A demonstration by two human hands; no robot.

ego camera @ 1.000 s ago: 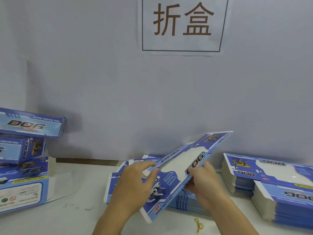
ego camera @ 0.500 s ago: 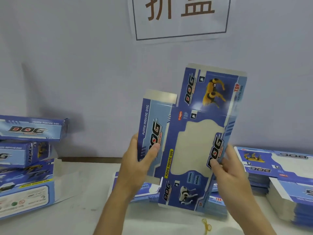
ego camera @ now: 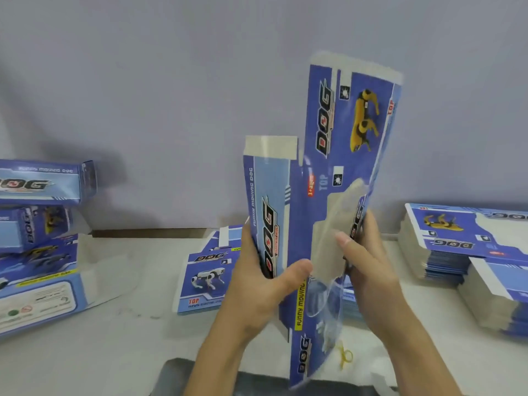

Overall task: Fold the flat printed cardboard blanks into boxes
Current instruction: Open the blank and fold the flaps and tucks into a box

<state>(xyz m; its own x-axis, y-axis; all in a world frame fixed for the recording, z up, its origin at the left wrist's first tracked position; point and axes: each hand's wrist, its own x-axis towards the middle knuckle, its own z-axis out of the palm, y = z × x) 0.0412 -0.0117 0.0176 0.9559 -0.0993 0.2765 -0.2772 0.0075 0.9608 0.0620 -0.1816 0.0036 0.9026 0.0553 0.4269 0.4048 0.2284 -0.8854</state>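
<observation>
Since the last frame the blank (ego camera: 328,201) has bowed inward, sides closing up. It's upright above the table (ego camera: 143,332), long axis vertical; left hand (ego camera: 265,284) grips its left panel, right hand (ego camera: 363,258) pinches the right edge, both equally close

White table (ego camera: 120,347): folded boxes (ego camera: 40,247) left, blank stacks (ego camera: 468,252) right, centre stack (ego camera: 204,281), yellow loop (ego camera: 344,356).

Folded boxes (ego camera: 37,224) lie left, flat blanks (ego camera: 468,247) right, a smaller stack (ego camera: 203,281) between them.
</observation>
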